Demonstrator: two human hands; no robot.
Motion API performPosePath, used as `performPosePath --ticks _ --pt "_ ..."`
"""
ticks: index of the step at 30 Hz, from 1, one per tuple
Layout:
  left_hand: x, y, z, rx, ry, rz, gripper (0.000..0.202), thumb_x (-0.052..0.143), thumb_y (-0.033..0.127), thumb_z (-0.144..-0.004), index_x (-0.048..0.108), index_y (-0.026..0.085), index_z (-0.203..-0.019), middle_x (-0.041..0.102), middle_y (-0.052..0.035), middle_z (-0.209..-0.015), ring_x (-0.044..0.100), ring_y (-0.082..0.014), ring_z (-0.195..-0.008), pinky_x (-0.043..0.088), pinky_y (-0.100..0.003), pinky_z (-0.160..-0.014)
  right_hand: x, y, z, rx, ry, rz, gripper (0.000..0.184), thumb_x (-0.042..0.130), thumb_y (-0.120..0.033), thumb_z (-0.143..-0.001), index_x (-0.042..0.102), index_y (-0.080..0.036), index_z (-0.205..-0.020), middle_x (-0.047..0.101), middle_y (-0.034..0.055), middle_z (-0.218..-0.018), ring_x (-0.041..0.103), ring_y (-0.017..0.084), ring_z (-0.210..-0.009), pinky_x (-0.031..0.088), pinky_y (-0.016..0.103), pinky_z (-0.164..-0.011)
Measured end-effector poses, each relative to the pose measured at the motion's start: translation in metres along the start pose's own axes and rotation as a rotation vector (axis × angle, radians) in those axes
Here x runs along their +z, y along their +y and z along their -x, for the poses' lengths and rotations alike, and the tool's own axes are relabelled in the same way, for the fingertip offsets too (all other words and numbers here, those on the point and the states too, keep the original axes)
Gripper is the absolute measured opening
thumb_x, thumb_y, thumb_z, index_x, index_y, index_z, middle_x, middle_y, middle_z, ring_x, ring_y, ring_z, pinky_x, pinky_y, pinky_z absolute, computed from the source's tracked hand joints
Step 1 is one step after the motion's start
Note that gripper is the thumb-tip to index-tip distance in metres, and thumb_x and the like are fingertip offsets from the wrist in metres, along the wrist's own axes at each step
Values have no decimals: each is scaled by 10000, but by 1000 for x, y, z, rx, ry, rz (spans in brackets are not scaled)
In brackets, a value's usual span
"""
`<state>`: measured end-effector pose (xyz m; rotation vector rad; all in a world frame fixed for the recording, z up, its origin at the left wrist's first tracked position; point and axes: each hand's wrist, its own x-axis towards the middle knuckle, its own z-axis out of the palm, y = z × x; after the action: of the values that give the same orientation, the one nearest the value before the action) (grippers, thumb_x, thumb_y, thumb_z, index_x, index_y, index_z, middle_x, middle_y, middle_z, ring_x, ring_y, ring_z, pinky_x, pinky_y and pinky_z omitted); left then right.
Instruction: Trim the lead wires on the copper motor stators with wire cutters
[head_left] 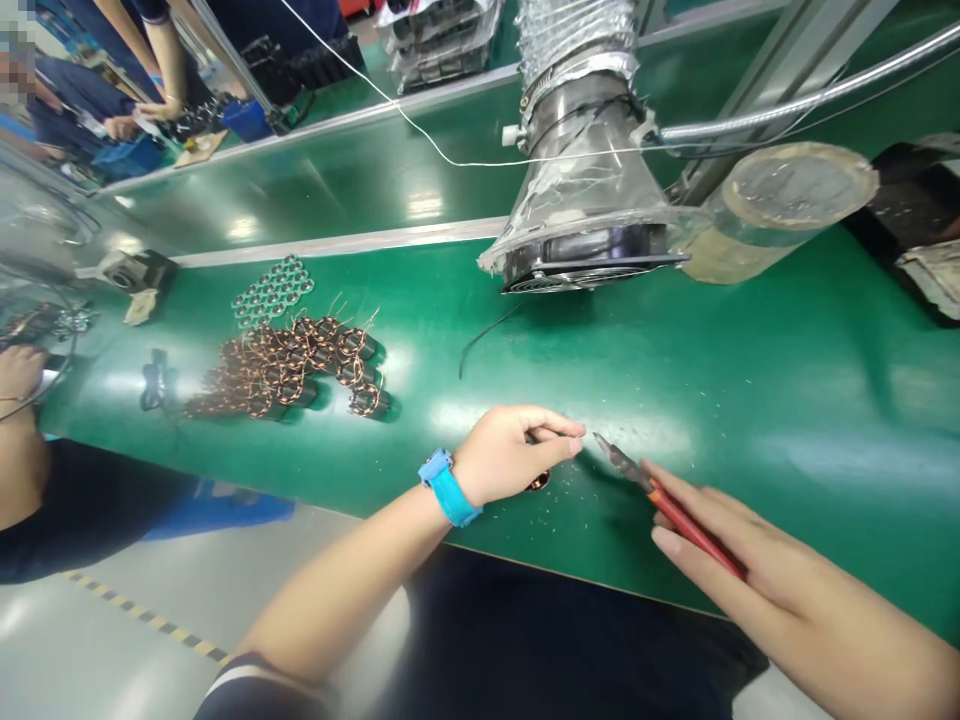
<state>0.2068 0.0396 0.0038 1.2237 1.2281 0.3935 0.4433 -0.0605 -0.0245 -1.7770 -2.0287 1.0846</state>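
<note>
From here I see the left hand (511, 455) wrapped around a coil (538, 482), seemingly steadying it; the right hand (784, 575) clasps left-pointing pliers (688, 522).

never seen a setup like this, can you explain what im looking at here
This single picture comes from a camera on a person's head, looking forward and down. No machine arms, just bare hands. The right hand holds a red-handled metal cutting tool. The left hand mostly hides a small copper-wound piece, so its grip is unclear. On the shiny green tabletop sit clustered black cylindrical parts with copper wire and a patch of small round pieces.
</note>
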Motion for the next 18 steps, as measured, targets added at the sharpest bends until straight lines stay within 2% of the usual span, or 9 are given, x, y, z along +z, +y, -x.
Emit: performPosePath --ticks 3,6,10,18 --pt "1 -1 2 9 24 29 204 691 213 -832 761 125 -1003 686 -13 -734 541 -84 -575 455 -207 -573 3 -9 -3 -180 233 284 623 351 -574 -1005 349 -218 -1516 634 133 -1086 656 329 -953 596 515 -768" --pt "2 -2 4 0 45 41 203 679 215 -846 753 119 -1008 645 0 -689 521 -82 -553 444 -204 -545 4 -18 -7 -296 357 467 598 281 -495 -1040 322 -122 -1506 601 138 -961 634 300 -827 573 457 -677" --pt "3 -1 4 -9 53 54 183 669 225 -858 750 134 -994 626 8 -678 519 -82 -538 436 -201 -526 5 -23 -10 -340 383 517 562 248 -445 -1050 342 -95 -1479 576 127 -923 620 278 -780 552 416 -639" --pt "3 1 5 -32 46 69 149 662 221 -863 742 146 -964 631 11 -696 501 -67 -505 423 -194 -500 6 -18 -9 -266 284 270 548 341 -519 -1033 444 -171 -1443 623 76 -923 664 220 -722 567 327 -588"
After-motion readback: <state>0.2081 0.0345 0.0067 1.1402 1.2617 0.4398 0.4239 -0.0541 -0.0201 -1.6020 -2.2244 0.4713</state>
